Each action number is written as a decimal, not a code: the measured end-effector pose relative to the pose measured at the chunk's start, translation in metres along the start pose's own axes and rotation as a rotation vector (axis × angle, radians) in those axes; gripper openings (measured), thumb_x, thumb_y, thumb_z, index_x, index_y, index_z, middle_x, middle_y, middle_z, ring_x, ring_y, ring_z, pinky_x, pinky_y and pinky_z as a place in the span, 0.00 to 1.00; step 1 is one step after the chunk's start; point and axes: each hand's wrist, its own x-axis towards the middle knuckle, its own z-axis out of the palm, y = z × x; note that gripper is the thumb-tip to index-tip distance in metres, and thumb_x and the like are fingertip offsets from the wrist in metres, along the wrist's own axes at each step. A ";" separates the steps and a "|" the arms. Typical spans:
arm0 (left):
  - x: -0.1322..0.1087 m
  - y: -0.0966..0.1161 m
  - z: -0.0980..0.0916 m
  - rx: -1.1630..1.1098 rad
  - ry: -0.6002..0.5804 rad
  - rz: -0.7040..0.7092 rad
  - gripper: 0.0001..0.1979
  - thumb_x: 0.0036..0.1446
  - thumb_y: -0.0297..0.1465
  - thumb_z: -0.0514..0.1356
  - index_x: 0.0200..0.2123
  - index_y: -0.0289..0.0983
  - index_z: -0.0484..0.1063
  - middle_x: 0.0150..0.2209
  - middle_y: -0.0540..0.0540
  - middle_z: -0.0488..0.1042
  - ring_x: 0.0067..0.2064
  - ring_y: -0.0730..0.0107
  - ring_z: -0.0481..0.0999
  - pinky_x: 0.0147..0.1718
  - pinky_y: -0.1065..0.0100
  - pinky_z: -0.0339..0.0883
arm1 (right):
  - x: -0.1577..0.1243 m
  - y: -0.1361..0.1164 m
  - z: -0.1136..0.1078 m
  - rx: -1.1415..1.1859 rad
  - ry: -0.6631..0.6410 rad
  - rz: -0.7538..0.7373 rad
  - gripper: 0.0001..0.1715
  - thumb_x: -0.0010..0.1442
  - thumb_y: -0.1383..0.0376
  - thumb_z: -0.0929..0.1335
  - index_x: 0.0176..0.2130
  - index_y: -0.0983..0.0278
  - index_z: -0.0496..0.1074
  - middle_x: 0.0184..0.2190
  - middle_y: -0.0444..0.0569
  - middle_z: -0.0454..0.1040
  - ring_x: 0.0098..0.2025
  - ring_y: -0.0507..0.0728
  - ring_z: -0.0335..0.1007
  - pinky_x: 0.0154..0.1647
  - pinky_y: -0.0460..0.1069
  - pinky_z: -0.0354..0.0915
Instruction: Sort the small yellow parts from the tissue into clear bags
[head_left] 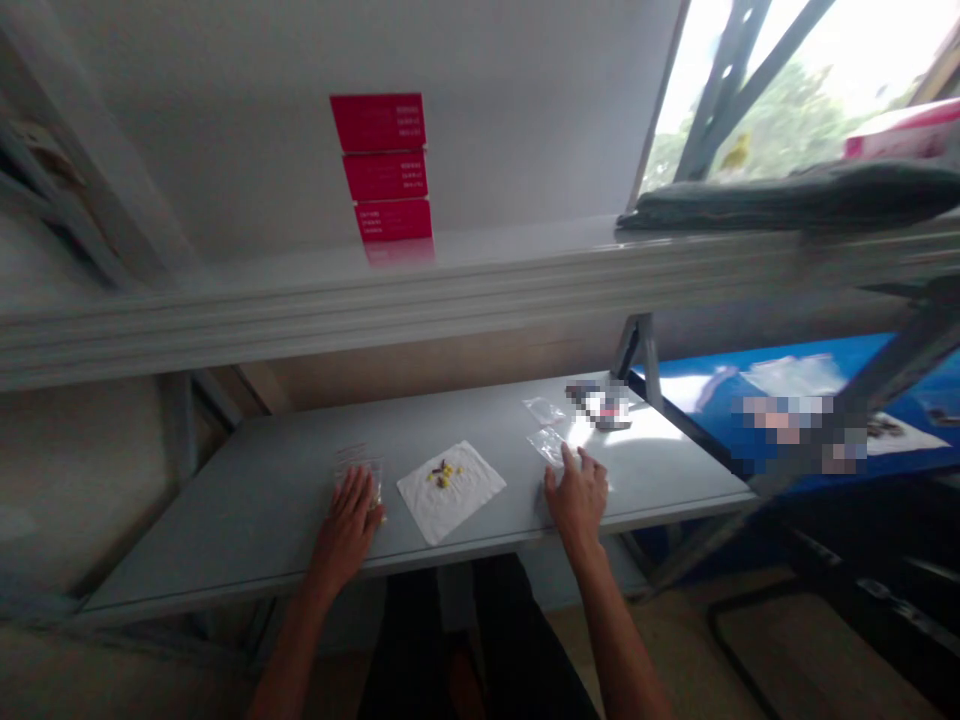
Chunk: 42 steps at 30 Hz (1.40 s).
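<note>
One plastic bag [358,465], print blurred, left hand [346,530]

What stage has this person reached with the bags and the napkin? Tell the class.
Done: the yellow and dark bits sit piled on a white napkin. In hand: the left hand rests on a clear bag, the right hand on a second clear bag. Left: the bits lie outside the bags.

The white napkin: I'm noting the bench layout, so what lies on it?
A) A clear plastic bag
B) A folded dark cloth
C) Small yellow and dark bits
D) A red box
C. The white napkin between the left hand and right hand has yellow and dark bits clustered near its middle.
</note>
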 end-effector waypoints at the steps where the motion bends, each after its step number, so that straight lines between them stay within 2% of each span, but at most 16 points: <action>1: 0.000 0.001 0.000 -0.003 0.026 -0.004 0.29 0.69 0.39 0.49 0.69 0.35 0.56 0.69 0.33 0.58 0.72 0.47 0.51 0.66 0.39 0.51 | 0.004 0.013 0.000 -0.063 -0.029 0.011 0.23 0.62 0.62 0.67 0.54 0.68 0.75 0.53 0.65 0.72 0.54 0.70 0.62 0.51 0.61 0.60; 4: 0.006 0.014 -0.013 -0.033 0.150 -0.040 0.30 0.68 0.38 0.51 0.70 0.35 0.52 0.72 0.33 0.48 0.74 0.46 0.41 0.68 0.36 0.42 | 0.008 0.032 0.001 -0.106 -0.122 -0.020 0.18 0.63 0.59 0.68 0.46 0.65 0.80 0.50 0.62 0.75 0.52 0.70 0.63 0.49 0.61 0.61; 6: 0.011 0.031 -0.025 -0.104 0.221 -0.058 0.29 0.68 0.36 0.52 0.69 0.39 0.54 0.73 0.37 0.48 0.74 0.48 0.41 0.69 0.38 0.41 | 0.009 0.030 0.001 -0.023 -0.136 -0.059 0.15 0.64 0.60 0.66 0.41 0.64 0.81 0.49 0.60 0.76 0.50 0.68 0.65 0.49 0.60 0.61; 10: 0.024 0.076 -0.044 -0.270 0.253 0.006 0.19 0.66 0.34 0.55 0.59 0.44 0.70 0.65 0.43 0.66 0.71 0.52 0.56 0.67 0.45 0.53 | 0.010 -0.010 -0.015 0.387 -0.077 -0.170 0.17 0.68 0.60 0.63 0.38 0.63 0.79 0.46 0.57 0.76 0.49 0.64 0.68 0.51 0.58 0.64; 12: 0.037 0.098 -0.052 -0.343 0.189 0.072 0.20 0.63 0.36 0.60 0.58 0.44 0.72 0.64 0.43 0.67 0.70 0.50 0.57 0.67 0.44 0.53 | 0.009 -0.045 -0.027 0.670 -0.227 -0.292 0.16 0.69 0.58 0.63 0.39 0.62 0.78 0.44 0.55 0.77 0.46 0.60 0.71 0.47 0.54 0.67; 14: 0.051 0.112 -0.057 -0.434 0.153 0.118 0.23 0.58 0.39 0.65 0.57 0.43 0.73 0.63 0.41 0.69 0.69 0.48 0.57 0.66 0.44 0.54 | 0.006 -0.082 -0.035 0.880 -0.512 -0.463 0.15 0.69 0.58 0.64 0.39 0.61 0.77 0.42 0.52 0.78 0.42 0.57 0.73 0.42 0.50 0.68; 15: 0.057 0.115 -0.058 -0.492 0.149 0.110 0.21 0.58 0.39 0.66 0.54 0.43 0.75 0.59 0.41 0.73 0.68 0.48 0.60 0.65 0.46 0.56 | 0.005 -0.098 -0.035 0.936 -0.598 -0.510 0.14 0.69 0.58 0.64 0.39 0.61 0.77 0.40 0.51 0.78 0.41 0.56 0.73 0.41 0.49 0.67; 17: 0.065 0.111 -0.056 -0.603 0.159 0.033 0.12 0.57 0.40 0.66 0.42 0.42 0.80 0.45 0.42 0.81 0.57 0.52 0.73 0.58 0.52 0.65 | 0.001 -0.121 -0.028 0.968 -0.629 -0.473 0.15 0.69 0.58 0.65 0.36 0.61 0.77 0.34 0.48 0.78 0.35 0.55 0.72 0.36 0.48 0.66; 19: 0.064 0.097 -0.049 -0.693 0.161 -0.132 0.10 0.56 0.41 0.67 0.34 0.41 0.80 0.36 0.44 0.81 0.42 0.58 0.79 0.47 0.60 0.72 | -0.004 -0.130 -0.011 0.919 -0.516 -0.362 0.15 0.68 0.59 0.65 0.34 0.63 0.77 0.32 0.49 0.77 0.34 0.54 0.71 0.35 0.48 0.65; 22: 0.052 0.071 -0.031 -0.814 0.175 -0.392 0.13 0.54 0.42 0.67 0.36 0.39 0.81 0.34 0.45 0.82 0.33 0.63 0.79 0.35 0.66 0.72 | -0.015 -0.129 0.019 0.733 -0.388 -0.292 0.10 0.66 0.63 0.68 0.34 0.62 0.78 0.34 0.50 0.76 0.37 0.57 0.70 0.41 0.50 0.65; 25: 0.038 0.055 -0.014 -0.838 0.161 -0.535 0.18 0.55 0.43 0.64 0.40 0.36 0.82 0.30 0.44 0.82 0.29 0.63 0.79 0.31 0.66 0.71 | -0.031 -0.124 0.041 0.592 -0.398 -0.359 0.05 0.62 0.67 0.70 0.35 0.60 0.79 0.41 0.53 0.77 0.45 0.61 0.69 0.49 0.54 0.65; 30: 0.031 0.053 -0.003 -0.855 0.115 -0.467 0.17 0.57 0.41 0.63 0.43 0.37 0.82 0.40 0.42 0.84 0.40 0.59 0.82 0.42 0.61 0.74 | -0.043 -0.122 0.049 0.490 -0.414 -0.418 0.10 0.62 0.72 0.68 0.38 0.60 0.80 0.43 0.56 0.76 0.48 0.64 0.67 0.50 0.57 0.66; 33: 0.033 0.054 -0.004 -0.818 0.076 -0.397 0.14 0.56 0.40 0.64 0.42 0.40 0.83 0.43 0.42 0.83 0.44 0.58 0.82 0.46 0.60 0.73 | -0.040 -0.121 0.047 0.612 -0.444 -0.395 0.11 0.64 0.71 0.66 0.39 0.61 0.79 0.42 0.55 0.77 0.47 0.62 0.69 0.50 0.55 0.65; 36: 0.034 0.056 -0.005 -0.804 0.050 -0.363 0.14 0.56 0.39 0.65 0.43 0.40 0.83 0.43 0.43 0.83 0.44 0.58 0.82 0.47 0.60 0.73 | -0.039 -0.119 0.044 0.801 -0.505 -0.363 0.09 0.66 0.68 0.67 0.39 0.62 0.79 0.39 0.51 0.78 0.40 0.58 0.72 0.45 0.52 0.66; 39: 0.035 0.058 -0.006 -0.824 0.037 -0.336 0.14 0.56 0.39 0.66 0.43 0.40 0.83 0.43 0.42 0.83 0.44 0.58 0.82 0.47 0.59 0.73 | -0.041 -0.120 0.042 0.879 -0.555 -0.417 0.07 0.65 0.66 0.69 0.37 0.62 0.79 0.37 0.50 0.79 0.35 0.56 0.71 0.41 0.49 0.66; 42: 0.036 0.060 -0.007 -0.841 0.013 -0.303 0.13 0.56 0.38 0.66 0.42 0.41 0.83 0.43 0.42 0.83 0.44 0.58 0.81 0.48 0.58 0.73 | -0.042 -0.122 0.041 0.901 -0.582 -0.498 0.08 0.65 0.64 0.69 0.36 0.61 0.80 0.35 0.49 0.79 0.36 0.56 0.72 0.43 0.50 0.66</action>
